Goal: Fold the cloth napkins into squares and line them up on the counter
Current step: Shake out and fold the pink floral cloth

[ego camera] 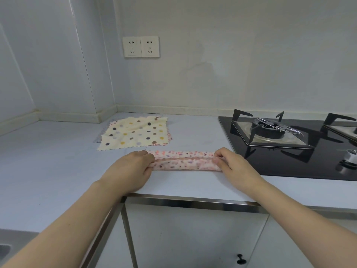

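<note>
A pink napkin (185, 160) with small coloured dots lies on the white counter (58, 171) as a long narrow strip, its upper layer partly folded over. My left hand (131, 167) pinches its left end and my right hand (231, 165) pinches its right end. Behind it, a cream napkin (135, 132) with large dots lies spread flat on top of other napkins, whose grey and pink edges peek out beneath it.
A black glass gas hob (289, 147) with metal pan supports sits right beside the pink napkin. Two wall sockets (141, 46) are on the back wall. The counter's front edge (193, 200) is just below my hands, with cabinet doors under it. A sink corner (5, 248) shows bottom left.
</note>
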`<action>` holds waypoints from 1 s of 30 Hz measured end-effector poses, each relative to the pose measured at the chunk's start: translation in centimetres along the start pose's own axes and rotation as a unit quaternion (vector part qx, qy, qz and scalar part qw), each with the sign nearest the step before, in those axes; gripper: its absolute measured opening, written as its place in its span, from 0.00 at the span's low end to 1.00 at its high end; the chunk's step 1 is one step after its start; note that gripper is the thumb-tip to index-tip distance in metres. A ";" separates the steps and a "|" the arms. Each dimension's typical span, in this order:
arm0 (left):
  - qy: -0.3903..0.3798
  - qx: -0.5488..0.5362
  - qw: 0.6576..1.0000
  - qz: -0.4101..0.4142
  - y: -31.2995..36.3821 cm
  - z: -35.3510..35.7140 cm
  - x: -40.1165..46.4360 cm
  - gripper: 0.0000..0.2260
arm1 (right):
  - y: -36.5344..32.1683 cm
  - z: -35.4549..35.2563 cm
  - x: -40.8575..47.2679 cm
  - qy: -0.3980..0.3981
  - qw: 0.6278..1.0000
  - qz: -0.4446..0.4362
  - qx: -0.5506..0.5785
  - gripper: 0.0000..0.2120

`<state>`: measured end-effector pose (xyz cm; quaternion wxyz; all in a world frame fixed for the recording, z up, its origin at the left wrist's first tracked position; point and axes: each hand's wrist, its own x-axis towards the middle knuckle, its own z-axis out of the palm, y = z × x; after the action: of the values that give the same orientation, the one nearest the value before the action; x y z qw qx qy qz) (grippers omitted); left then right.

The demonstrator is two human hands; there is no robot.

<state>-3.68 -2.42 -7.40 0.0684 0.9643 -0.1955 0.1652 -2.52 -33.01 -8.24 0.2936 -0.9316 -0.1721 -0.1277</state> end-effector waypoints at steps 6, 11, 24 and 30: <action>0.031 -0.127 0.987 -0.089 -0.2 -0.4 0.2 0.06 | -0.3 -0.2 -0.5 -0.053 0.998 0.019 0.035 0.12; 0.073 -0.161 0.978 -0.106 -0.2 -1.1 0.1 0.07 | -0.3 -0.3 -0.5 -0.016 0.997 0.022 0.067 0.06; 0.107 -0.306 0.930 -0.173 1.5 -7.5 0.9 0.11 | -2.8 -7.4 -0.6 0.073 0.961 0.042 0.263 0.06; 0.156 -0.339 0.908 -0.192 4.1 -10.9 0.3 0.05 | -5.0 -9.7 -0.5 0.116 0.892 0.082 0.428 0.05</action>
<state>-8.25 -4.17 3.16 0.4513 0.8637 -0.0373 0.2213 -6.29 -35.03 1.78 0.6915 -0.7049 -0.0976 -0.1239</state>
